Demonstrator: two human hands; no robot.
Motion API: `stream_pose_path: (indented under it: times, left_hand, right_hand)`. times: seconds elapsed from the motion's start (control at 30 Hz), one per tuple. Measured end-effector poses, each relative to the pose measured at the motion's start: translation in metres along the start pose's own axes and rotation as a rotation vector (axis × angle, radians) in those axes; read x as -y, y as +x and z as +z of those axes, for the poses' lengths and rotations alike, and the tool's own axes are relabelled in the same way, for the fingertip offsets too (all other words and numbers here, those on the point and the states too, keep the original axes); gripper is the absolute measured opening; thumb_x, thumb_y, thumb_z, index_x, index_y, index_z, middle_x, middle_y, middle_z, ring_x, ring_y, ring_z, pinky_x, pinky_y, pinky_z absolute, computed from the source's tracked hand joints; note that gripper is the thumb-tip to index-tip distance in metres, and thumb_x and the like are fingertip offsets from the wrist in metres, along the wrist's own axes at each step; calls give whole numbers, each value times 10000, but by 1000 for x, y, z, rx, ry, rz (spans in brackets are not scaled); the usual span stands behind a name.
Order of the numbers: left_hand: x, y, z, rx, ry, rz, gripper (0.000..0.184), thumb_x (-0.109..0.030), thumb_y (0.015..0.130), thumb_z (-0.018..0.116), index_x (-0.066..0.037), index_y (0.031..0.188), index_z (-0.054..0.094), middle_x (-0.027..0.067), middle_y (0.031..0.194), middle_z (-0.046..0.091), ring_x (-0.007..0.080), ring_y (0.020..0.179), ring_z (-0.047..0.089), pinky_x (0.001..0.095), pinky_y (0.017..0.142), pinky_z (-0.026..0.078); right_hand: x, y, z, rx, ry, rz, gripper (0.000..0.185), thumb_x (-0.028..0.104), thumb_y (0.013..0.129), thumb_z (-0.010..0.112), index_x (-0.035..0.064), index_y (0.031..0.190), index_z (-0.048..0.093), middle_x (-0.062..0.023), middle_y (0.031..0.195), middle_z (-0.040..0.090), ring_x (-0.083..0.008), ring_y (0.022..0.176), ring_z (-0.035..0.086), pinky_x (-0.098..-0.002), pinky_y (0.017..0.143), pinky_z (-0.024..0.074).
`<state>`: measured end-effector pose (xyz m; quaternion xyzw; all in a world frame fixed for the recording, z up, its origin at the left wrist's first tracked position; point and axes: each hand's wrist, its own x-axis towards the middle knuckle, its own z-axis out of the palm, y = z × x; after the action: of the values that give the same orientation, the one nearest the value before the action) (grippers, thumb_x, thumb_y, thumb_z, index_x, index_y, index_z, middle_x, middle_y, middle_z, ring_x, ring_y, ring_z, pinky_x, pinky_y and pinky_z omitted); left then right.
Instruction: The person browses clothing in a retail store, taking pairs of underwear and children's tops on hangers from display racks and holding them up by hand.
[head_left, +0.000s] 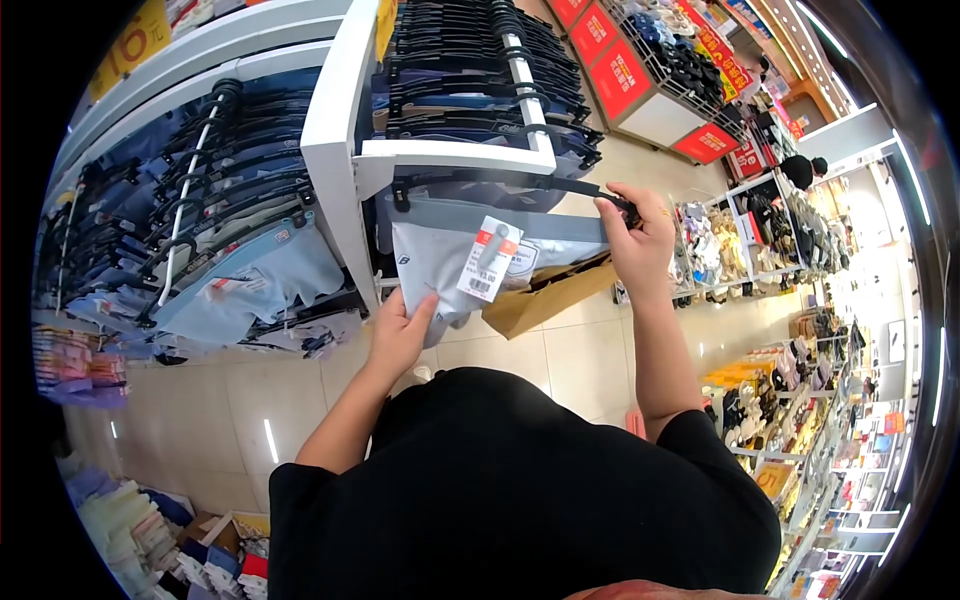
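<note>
A pair of light grey underpants (425, 245) with a darker waistband hangs from a black clip hanger (530, 181) in front of my chest. My right hand (643, 238) is closed around the hanger's right end. Lower down, the fingers of my left hand (403, 328) pinch the grey cloth near its bottom edge. A white and orange price tag (488, 262) dangles over the front of the underpants. Behind and below them shows a brown paper-like piece (555, 297); what holds it is hidden.
Just ahead, a white rack (335, 130) carries rows of black hangers with dark garments. Another row of hung underwear (250, 290) is at the left. Red-signed bins (620, 75) stand at the far right. Stocked shelves (790, 390) line the right side, and folded goods (135, 535) lie lower left.
</note>
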<state>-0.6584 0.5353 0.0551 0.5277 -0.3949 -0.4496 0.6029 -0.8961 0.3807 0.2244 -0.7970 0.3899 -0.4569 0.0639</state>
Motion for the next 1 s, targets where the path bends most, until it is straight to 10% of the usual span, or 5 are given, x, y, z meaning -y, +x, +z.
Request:
stream_pose_path:
  times: [0.6,0.67,0.77,0.83,1.0]
  left_hand:
    - [254,-41,-65,-20,237,-658,213,-226,929,551,-27,906,621,83,816,641,168,711,625,292,629,502]
    - [309,-66,-103,187,633,-728,198,-183,877,543,-35,874,673,144,875,682,214,783,672,355,667,531]
    - [441,-110,-200,1650,1623,-462,334,-71,813,548,-17,1118,675,169,995,706,298,941,678,421,775,525]
    - [410,-136,-192,629,1407,-1153,311,-67,792,595,-9,1083,687,247,1109,654,299,1040,652,373,792,513]
    - [339,-86,-90,857,1313,-555,341,-254,867,477,3,860,700,247,979,664,426,970,609,470,845,499]
  right_hand:
    - [-112,-65,-23,-201,255,383,245,75,884,675,8,1106,593,-18,847,610,-73,769,562,-216,714,474]
    - [-137,-79,-37,-220,437,529,206,87,925,627,6,1111,590,3,773,594,-62,708,557,-198,658,460]
    - [-170,-98,-64,-230,669,731,183,133,927,635,2,1054,620,54,633,495,-33,574,456,-197,541,380]
    - [-214,-123,-84,-52,417,806,164,155,908,659,11,984,647,72,603,444,-25,543,392,-213,505,329]
    - [-301,-181,-113,248,261,876,173,191,865,694,21,886,673,88,547,381,-25,517,339,-234,480,281]
